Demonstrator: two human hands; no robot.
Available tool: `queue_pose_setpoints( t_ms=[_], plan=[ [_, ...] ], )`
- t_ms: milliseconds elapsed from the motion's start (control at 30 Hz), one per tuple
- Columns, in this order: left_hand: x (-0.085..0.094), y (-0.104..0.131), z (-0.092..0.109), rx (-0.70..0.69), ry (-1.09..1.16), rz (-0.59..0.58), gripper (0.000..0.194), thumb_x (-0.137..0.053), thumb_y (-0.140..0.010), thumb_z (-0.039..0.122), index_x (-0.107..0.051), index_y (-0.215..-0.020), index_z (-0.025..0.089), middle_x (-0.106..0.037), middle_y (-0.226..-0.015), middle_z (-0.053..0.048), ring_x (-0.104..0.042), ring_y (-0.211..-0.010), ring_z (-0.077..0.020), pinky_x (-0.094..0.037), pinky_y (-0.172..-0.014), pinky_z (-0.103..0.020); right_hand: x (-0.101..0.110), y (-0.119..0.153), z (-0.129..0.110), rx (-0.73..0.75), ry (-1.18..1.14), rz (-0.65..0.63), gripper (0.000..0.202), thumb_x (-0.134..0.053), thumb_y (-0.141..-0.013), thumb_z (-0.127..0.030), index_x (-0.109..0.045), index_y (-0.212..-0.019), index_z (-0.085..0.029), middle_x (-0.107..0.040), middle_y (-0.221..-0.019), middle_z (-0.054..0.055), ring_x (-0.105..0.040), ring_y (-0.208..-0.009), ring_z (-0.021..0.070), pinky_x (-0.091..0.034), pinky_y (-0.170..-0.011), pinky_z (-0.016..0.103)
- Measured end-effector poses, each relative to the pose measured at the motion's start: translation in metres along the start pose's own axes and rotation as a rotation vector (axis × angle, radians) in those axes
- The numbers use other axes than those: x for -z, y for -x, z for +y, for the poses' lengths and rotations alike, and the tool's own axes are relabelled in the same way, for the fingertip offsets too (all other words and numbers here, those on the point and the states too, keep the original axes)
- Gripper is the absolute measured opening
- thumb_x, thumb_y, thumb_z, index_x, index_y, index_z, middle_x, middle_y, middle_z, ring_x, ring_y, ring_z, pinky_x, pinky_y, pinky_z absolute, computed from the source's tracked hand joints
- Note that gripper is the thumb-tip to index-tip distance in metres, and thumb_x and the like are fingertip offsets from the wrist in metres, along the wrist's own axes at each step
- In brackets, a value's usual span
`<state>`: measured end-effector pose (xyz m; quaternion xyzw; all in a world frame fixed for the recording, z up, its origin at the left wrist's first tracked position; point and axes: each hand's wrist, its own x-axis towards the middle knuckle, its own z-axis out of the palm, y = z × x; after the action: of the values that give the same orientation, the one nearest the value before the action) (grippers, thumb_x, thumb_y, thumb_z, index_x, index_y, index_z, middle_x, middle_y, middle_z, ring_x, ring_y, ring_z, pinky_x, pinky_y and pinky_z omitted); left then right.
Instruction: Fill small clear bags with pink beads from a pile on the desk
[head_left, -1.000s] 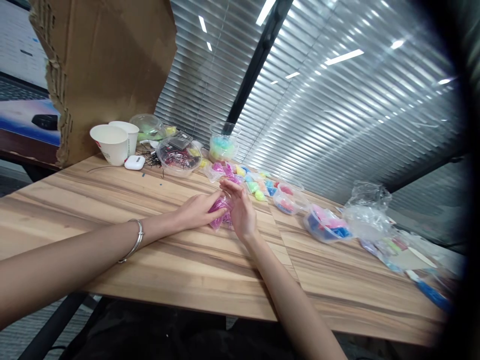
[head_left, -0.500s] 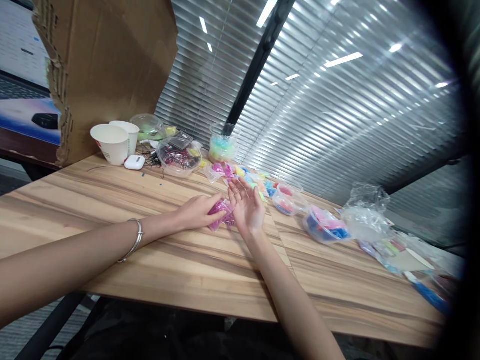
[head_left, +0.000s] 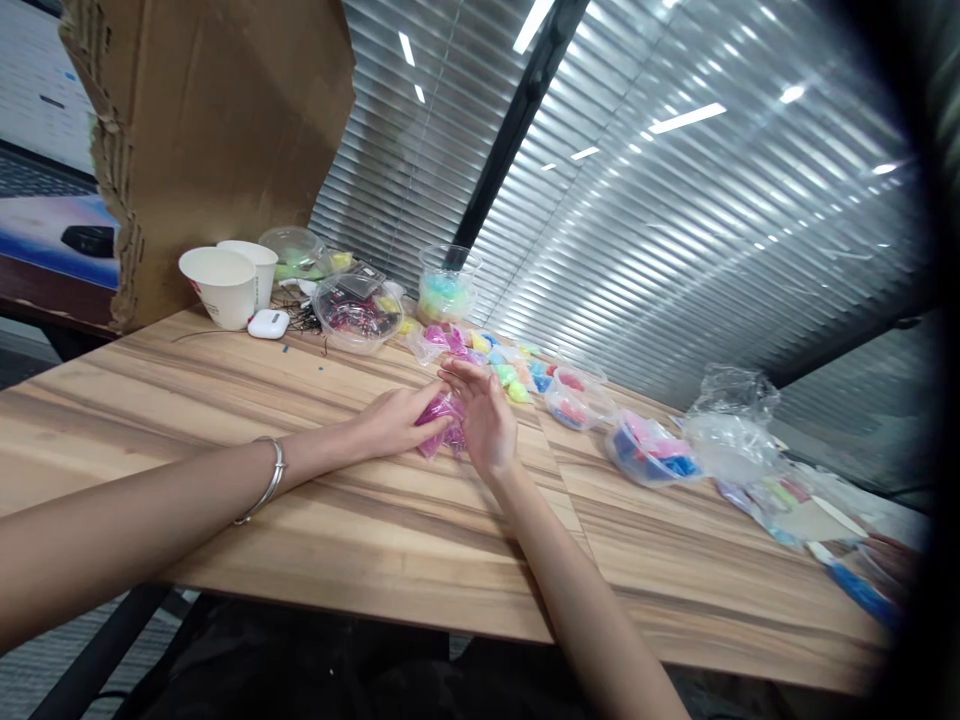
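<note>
My left hand [head_left: 394, 420], with a silver bangle on its wrist, grips a see-through, shiny purple item [head_left: 439, 422] low over the wooden table. It looks like a plastic packet or tub with purple contents; fingers cover part of it, and I cannot tell which. Just right of it is my right hand [head_left: 489, 425], fingers stretched and palm turned toward the purple item. Its fingertips come close to the left hand's fingers; whether they touch the item is unclear. Beyond the hands lie small packets of colourful clay-like material [head_left: 506, 372].
White paper cups [head_left: 225, 288], an earbud case [head_left: 268, 323] and a clear bowl of dark wires [head_left: 358, 315] stand back left, by a cardboard sheet [head_left: 225, 140]. Stacked tubs [head_left: 446, 290] stand behind. Rightward are a tub with pink and blue packets [head_left: 651, 450] and crumpled plastic [head_left: 731, 440].
My right hand has tilted and moved slightly left, closer to the purple item, uncovering more green and yellow packets behind. My left hand has stayed almost still with its grip.
</note>
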<state>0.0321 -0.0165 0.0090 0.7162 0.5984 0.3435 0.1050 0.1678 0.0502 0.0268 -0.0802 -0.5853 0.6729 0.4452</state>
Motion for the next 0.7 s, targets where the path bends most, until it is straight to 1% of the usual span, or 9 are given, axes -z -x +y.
queue_pose_setpoints(
  t_ms=[67,167,233,333,400,467,533,633,700],
  plan=[
    [0.0,-0.001,0.0,0.016,0.024,0.035,0.04,-0.043,-0.087,0.048,-0.047,-0.118,0.023,-0.065,-0.085,-0.003,-0.062,-0.075,-0.0195,-0.042,-0.065,-0.027,0.0,0.0,0.0,0.025,0.022,-0.003,0.035,-0.04,-0.092,-0.045,-0.062,-0.108,-0.023,-0.06,-0.12,0.006,-0.055,-0.114,0.0203,-0.034,-0.108,0.041],
    [0.001,-0.002,0.0,0.038,0.094,0.145,0.04,-0.045,-0.087,0.044,-0.045,-0.121,0.023,-0.065,-0.094,-0.003,-0.062,-0.083,-0.0194,-0.044,-0.072,-0.028,0.01,-0.005,0.0,0.06,0.134,0.049,0.035,-0.041,-0.092,-0.045,-0.06,-0.113,-0.025,-0.056,-0.126,0.004,-0.05,-0.12,0.0188,-0.033,-0.108,0.04],
    [0.002,-0.003,-0.001,0.062,0.14,0.24,0.038,-0.045,-0.087,0.04,-0.045,-0.121,0.023,-0.064,-0.098,-0.003,-0.062,-0.088,-0.019,-0.045,-0.076,-0.028,0.024,-0.011,0.001,0.079,0.296,0.09,0.032,-0.045,-0.091,-0.043,-0.06,-0.113,-0.026,-0.056,-0.126,0.003,-0.05,-0.12,0.0183,-0.032,-0.108,0.039],
    [0.003,-0.004,-0.004,0.112,0.189,0.344,0.035,-0.046,-0.087,0.038,-0.045,-0.118,0.022,-0.063,-0.1,-0.003,-0.061,-0.086,-0.018,-0.045,-0.08,-0.03,0.05,-0.018,0.005,0.064,0.632,0.108,0.027,-0.056,-0.085,-0.033,-0.063,-0.11,-0.025,-0.06,-0.118,0.003,-0.05,-0.117,0.0204,-0.031,-0.107,0.042],
    [0.002,-0.005,-0.007,0.145,0.22,0.396,0.035,-0.048,-0.086,0.037,-0.043,-0.118,0.021,-0.063,-0.1,-0.004,-0.061,-0.085,-0.0172,-0.045,-0.08,-0.03,0.063,-0.02,0.009,-0.03,0.79,0.091,0.026,-0.06,-0.08,-0.027,-0.065,-0.105,-0.024,-0.062,-0.116,0.005,-0.051,-0.115,0.0232,-0.03,-0.106,0.045],
    [0.001,-0.006,-0.01,0.166,0.242,0.427,0.038,-0.049,-0.086,0.037,-0.041,-0.119,0.02,-0.062,-0.099,-0.005,-0.06,-0.084,-0.0166,-0.045,-0.079,-0.03,0.068,-0.018,0.011,-0.166,0.859,0.04,0.03,-0.065,-0.077,-0.026,-0.066,-0.106,-0.023,-0.062,-0.116,0.006,-0.053,-0.112,0.0251,-0.031,-0.104,0.048],
    [0.0,-0.006,-0.012,0.165,0.246,0.438,0.041,-0.051,-0.085,0.037,-0.039,-0.12,0.019,-0.061,-0.098,-0.005,-0.059,-0.083,-0.016,-0.046,-0.078,-0.029,0.065,-0.013,0.011,-0.243,0.864,-0.06,0.038,-0.07,-0.074,-0.031,-0.065,-0.111,-0.024,-0.062,-0.117,0.007,-0.054,-0.11,0.0253,-0.033,-0.103,0.047],
    [0.0,-0.007,-0.015,0.13,0.207,0.431,0.043,-0.054,-0.083,0.034,-0.039,-0.121,0.02,-0.06,-0.101,-0.004,-0.058,-0.088,-0.0161,-0.045,-0.08,-0.029,0.053,-0.006,0.01,-0.201,0.914,-0.276,0.052,-0.073,-0.071,-0.04,-0.061,-0.119,-0.026,-0.061,-0.118,0.007,-0.053,-0.111,0.025,-0.034,-0.102,0.045],
    [0.001,-0.009,-0.016,0.098,0.156,0.435,0.037,-0.053,-0.083,0.031,-0.045,-0.118,0.02,-0.057,-0.105,-0.005,-0.055,-0.095,-0.0175,-0.044,-0.086,-0.031,0.046,-0.003,0.011,-0.135,0.977,-0.394,0.055,-0.073,-0.071,-0.041,-0.059,-0.123,-0.027,-0.059,-0.119,0.007,-0.052,-0.112,0.025,-0.035,-0.101,0.044]
  ],
)
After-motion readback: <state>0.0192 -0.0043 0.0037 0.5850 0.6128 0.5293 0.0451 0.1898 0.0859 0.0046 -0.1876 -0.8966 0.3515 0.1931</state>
